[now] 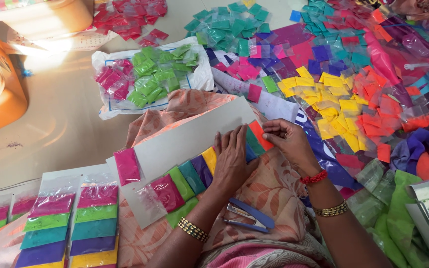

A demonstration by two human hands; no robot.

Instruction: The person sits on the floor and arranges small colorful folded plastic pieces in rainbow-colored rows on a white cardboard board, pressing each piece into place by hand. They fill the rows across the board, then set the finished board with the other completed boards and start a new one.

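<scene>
The work goes on at floor level, on a pale tan floor (pixel 60 124) with bright light glaring at the far left beside an orange plastic tub (pixel 1 94). A peach patterned cloth (pixel 269 193) covers the person's lap, and a grey card (pixel 189 139) lies slantwise across it.

The left hand (pixel 232 161) lies flat and open on the card, pressing down a row of small powder packets (pixel 189 176) — pink, green, teal, purple, yellow. The right hand (pixel 286 141) pinches the orange packet (pixel 260 134) at the far right end of that row, fingers closed on its edge. A lone pink packet (pixel 126 166) sits at the card's left end. A blue stapler (pixel 249 216) rests on the cloth just near of the left hand.

At the near left lie finished cards (pixel 70 223), each carrying a stack of coloured packets. A white plastic sheet (pixel 125 84) at the far centre holds heaps of green packets (pixel 160 74) and pink ones. To the right, loose heaps spread over the floor — yellow packets (pixel 333 104), orange-red packets (pixel 383 111), and teal packets (pixel 224 27) farther off. A metal tray (pixel 415 208) of pale powder stands at the near right.
</scene>
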